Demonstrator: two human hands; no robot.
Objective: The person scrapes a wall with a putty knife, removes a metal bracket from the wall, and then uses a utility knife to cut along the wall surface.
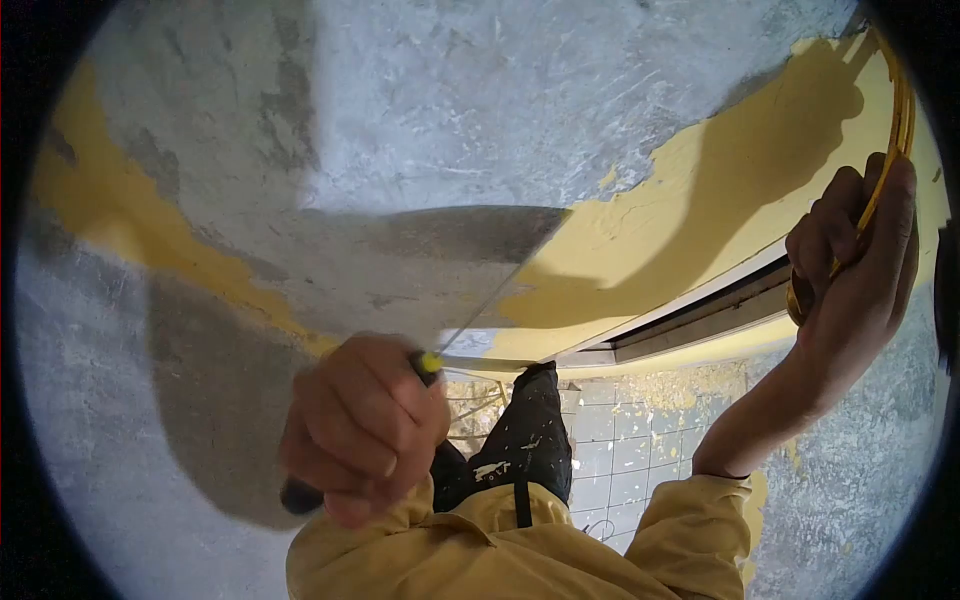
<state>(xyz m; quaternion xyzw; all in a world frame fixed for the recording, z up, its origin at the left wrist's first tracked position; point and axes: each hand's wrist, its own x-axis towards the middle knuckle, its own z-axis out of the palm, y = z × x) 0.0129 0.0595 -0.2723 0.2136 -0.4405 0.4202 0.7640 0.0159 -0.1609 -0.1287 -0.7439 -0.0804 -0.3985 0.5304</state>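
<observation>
My left hand (365, 425) is wrapped round the black handle of a screwdriver (428, 364) with a yellow-green collar. Its long thin shaft slants up and right across the wall, and the tip is hard to make out. At the right side, my right hand (850, 245) is raised and closed round yellow wires (903, 110), which run upward along the edge of the view. A small rounded end of something yellow shows below the fingers of that hand.
A grey wall (480, 90) with patches of yellow paint (690, 210) fills the upper view. A long recessed frame (700, 315) crosses at centre right. Below are paint-spotted tiles (620, 435) and my dark trousers (515, 450).
</observation>
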